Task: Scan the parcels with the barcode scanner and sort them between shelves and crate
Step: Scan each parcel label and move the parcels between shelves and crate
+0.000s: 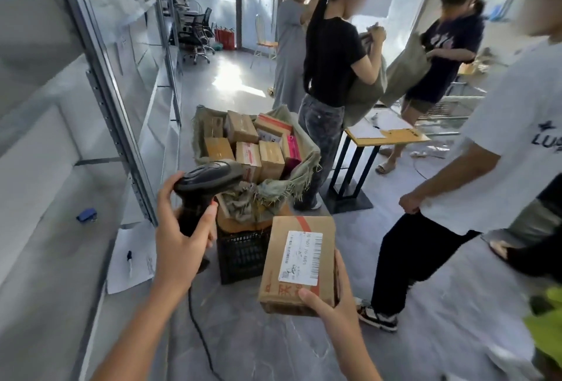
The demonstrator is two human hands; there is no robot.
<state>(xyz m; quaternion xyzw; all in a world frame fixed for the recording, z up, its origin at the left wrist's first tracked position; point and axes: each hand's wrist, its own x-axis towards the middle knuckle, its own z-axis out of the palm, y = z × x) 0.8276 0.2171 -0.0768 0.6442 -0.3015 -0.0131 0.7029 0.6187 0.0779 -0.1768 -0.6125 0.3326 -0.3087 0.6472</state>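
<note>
My left hand [176, 234] grips the handle of a black barcode scanner [206, 181], whose head points right and whose cable hangs to the floor. My right hand [331, 298] holds a brown cardboard parcel [292, 283] from below, its white barcode label [301, 257] facing up. Just beyond stands a black plastic crate [241, 254]. On it rests a woven sack [292, 176] filled with several cardboard parcels [248, 143]. White metal shelves [54, 167] run along the left.
A person in a white shirt [474, 167] stands close on the right. Two others hold a sack [404, 73] by a small wooden table [386, 134]; a fourth stands behind. Paper sheets [127, 259] and a blue object [86, 215] lie on the lowest shelf.
</note>
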